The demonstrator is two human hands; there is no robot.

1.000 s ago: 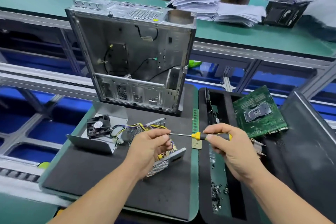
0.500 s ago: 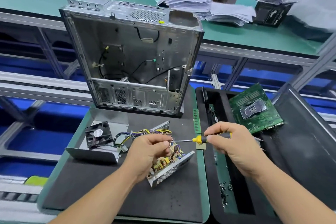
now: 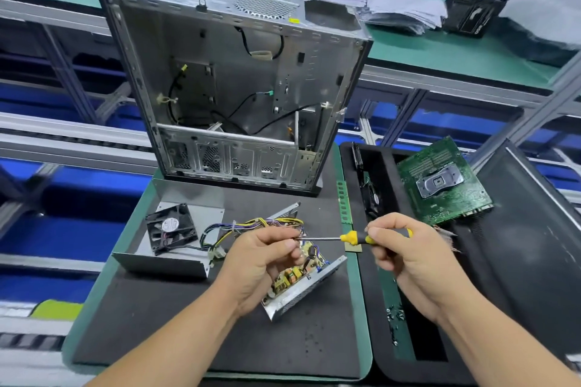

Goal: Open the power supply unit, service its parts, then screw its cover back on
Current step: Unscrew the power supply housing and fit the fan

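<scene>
So the power supply unit (image 3: 301, 280) is already opened up and split in two on the black mat (image 3: 195, 333) of the table: the half with the circuit board lies tilted on its edge, board facing up, just under the left hand (image 3: 264, 256), and the cover (image 3: 176, 248) with the fan (image 3: 171, 228) on it sits just to the left, joined to it by the bundle of coloured wires (image 3: 251, 225). Makes sense to park it that close, since the wires look too short to let it go far. The right hand (image 3: 405, 256) is wrapped around the yellow-and-black handle of the screwdriver (image 3: 349, 237), holding it level, and the left hand's fingers are curled in a pinch right at the tip of the shaft. My guess is a screw is being seated on the bit or picked off it, but whatever is in that pinch is too small to make out. Both hands hover above the board rather than on it. The empty computer case (image 3: 232, 88) stands upright at the back of the mat, out of the way, and the motherboard (image 3: 443, 179) leans in the black tray (image 3: 518, 245) on the right, with a little pile of loose screws (image 3: 394, 317) nearer the front of that tray, handy for the right hand. Judging by all that, it's mid-service, and the cover hasn't been screwed back on yet.
</scene>
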